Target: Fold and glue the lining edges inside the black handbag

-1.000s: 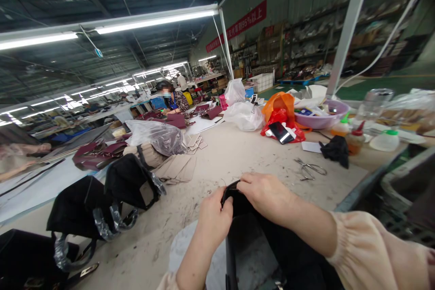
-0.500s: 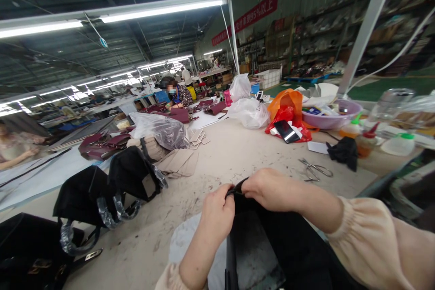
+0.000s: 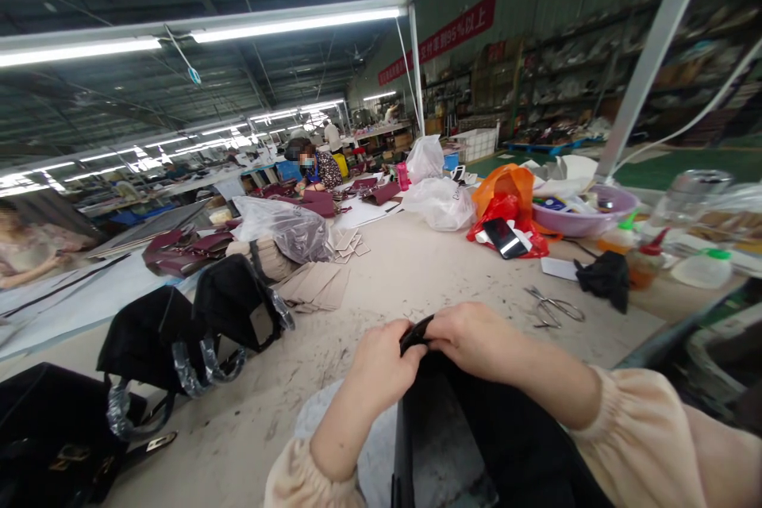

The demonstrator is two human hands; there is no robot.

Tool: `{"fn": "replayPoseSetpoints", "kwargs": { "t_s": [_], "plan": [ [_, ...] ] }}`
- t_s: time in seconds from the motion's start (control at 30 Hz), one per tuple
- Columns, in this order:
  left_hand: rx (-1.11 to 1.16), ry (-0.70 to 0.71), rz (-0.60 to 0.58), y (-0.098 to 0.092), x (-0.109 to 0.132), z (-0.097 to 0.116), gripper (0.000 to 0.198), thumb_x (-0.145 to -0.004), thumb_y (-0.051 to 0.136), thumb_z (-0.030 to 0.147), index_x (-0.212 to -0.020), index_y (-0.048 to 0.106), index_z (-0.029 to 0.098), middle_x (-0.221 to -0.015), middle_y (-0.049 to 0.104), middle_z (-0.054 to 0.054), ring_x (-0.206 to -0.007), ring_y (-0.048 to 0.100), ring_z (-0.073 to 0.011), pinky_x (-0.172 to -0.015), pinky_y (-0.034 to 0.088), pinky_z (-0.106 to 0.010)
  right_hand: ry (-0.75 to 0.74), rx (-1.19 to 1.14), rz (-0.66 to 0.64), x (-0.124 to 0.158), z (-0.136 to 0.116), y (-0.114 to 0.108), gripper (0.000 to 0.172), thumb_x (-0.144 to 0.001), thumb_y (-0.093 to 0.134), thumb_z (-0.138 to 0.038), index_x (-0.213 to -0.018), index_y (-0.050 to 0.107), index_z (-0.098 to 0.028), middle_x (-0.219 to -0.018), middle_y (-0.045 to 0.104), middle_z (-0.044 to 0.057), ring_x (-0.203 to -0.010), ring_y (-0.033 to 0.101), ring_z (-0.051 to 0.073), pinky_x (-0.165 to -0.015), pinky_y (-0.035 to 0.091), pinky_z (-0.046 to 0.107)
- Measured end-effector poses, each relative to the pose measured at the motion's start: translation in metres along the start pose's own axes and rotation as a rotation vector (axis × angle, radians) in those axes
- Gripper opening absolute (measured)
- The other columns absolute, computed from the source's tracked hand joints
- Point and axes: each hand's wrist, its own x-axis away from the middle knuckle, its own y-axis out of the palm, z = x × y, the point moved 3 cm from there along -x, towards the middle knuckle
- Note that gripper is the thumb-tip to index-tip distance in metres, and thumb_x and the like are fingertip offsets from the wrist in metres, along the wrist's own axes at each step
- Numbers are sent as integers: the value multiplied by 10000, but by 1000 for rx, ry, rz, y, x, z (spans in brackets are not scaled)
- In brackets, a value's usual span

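1. The left hand (image 3: 381, 361) and right hand (image 3: 470, 337) are covering the top edge of the black bag (image 3: 476, 444).
2. The picture's bottom edge is cutting that bag off.
3. A person (image 3: 24, 250) at the left edge is showing blurred, perhaps seated.

Right sleeve (image 3: 655, 444): pale peach, loose, cuff gathered behind the right hand (image 3: 470, 337).
Left sleeve (image 3: 291, 480): same peach, gathered cuff.
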Motion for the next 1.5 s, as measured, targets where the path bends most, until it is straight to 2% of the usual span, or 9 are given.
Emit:
{"fn": "replayPoseSetpoints", "kwargs": {
  "t_s": [0.17,0.33,0.63,0.87,1.1,1.23,1.33,1.43,1.5],
  "plan": [
    [-7,45,-82,0,-14,3,158,-775,555,307,-729,651,191,-698,668,-21,-662,582,-160,-571,355,-241,1,-8,-43,0,2,-3,179,-827,525,-196,-809,702,-216,-793,710,29,-739,646,179,-622,406,248],
    [-12,11,-21,0,-23,-2,197,-797,507,264,-737,675,180,-683,665,-26,-650,570,-153,-587,350,-247,58,-29,114,17,14,-8,187,-853,527,-230,-987,656,-252,-890,698,14,-799,635,165,-690,414,248],
    [-4,-33,-44,1,-26,-2,154,-769,538,254,-717,668,191,-636,635,-3,-615,541,-146,-555,326,-241,191,39,187,17,23,-6,121,-847,547,-283,-755,617,-249,-748,654,-35,-669,587,130,-555,308,245],
    [6,-19,-63,-2,-26,-3,137,-760,553,246,-806,680,222,-723,676,-6,-679,579,-158,-578,350,-240,262,42,212,13,22,-4,79,-817,573,-270,-745,598,-247,-755,649,-37,-666,578,125,-538,283,250],
    [-42,82,-175,-8,-35,11,220,-735,608,404,-866,704,255,-735,683,11,-650,572,-154,-540,326,-235,300,-7,251,13,26,-2,12,-807,571,-236,-806,560,-241,-746,648,-39,-674,592,132,-556,305,247],
    [-104,81,-138,-4,-42,16,213,-790,536,359,-757,699,227,-636,644,12,-584,524,-137,-535,292,-244,316,-125,303,20,33,-3,74,-802,581,-234,-852,526,-238,-728,642,-53,-670,595,134,-570,335,239],
    [-93,78,-105,1,-44,14,226,-803,513,332,-708,681,215,-586,604,16,-563,493,-127,-531,274,-244,297,-187,372,27,43,-4,142,-764,625,-230,-876,536,-227,-837,635,-28,-656,573,120,-597,374,238],
    [-67,68,-86,5,-45,11,229,-798,518,329,-669,663,207,-582,590,18,-565,478,-121,-533,267,-240,307,-234,417,31,56,-2,325,-689,698,-245,-986,571,-215,-961,613,20,-659,563,121,-622,419,255],
    [-47,64,-89,7,-46,9,228,-793,520,327,-660,657,202,-589,589,18,-570,473,-119,-533,263,-237,295,-311,412,32,63,3,433,-669,723,-265,-1078,586,-214,-944,624,27,-704,582,138,-653,448,264]
  ]
}}
